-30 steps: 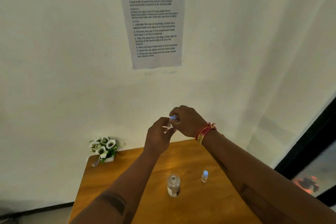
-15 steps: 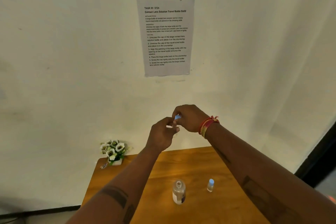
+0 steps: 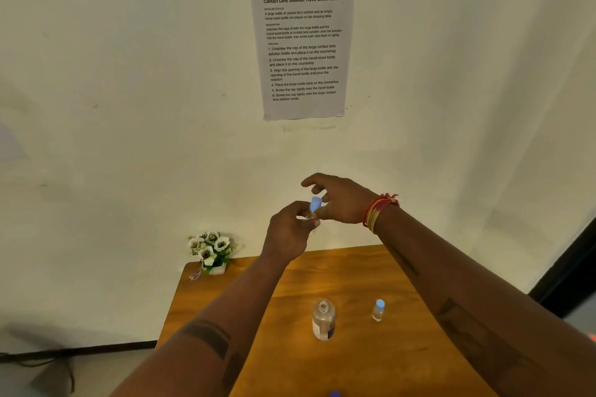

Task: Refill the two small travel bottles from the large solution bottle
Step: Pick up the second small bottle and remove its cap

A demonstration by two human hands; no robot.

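— Where are the bottles?

— The large clear plastic solution bottle with a white and dark label (image 3: 323,321) stands upright and uncapped on the wooden table (image 3: 371,271). To its right, apart from it, a small clear travel bottle with a pale blue cap (image 3: 378,310) stands upright, capped.

— And the other small one?

— A second small clear bottle with a pale blue cap (image 3: 313,208) is up in the air above the table's far edge, pinched in the left hand (image 3: 290,232), its cap at the right hand's (image 3: 342,201) fingers.

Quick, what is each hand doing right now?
Left hand: holds the small bottle.
Right hand: fingers at its blue cap; grip cannot be told.
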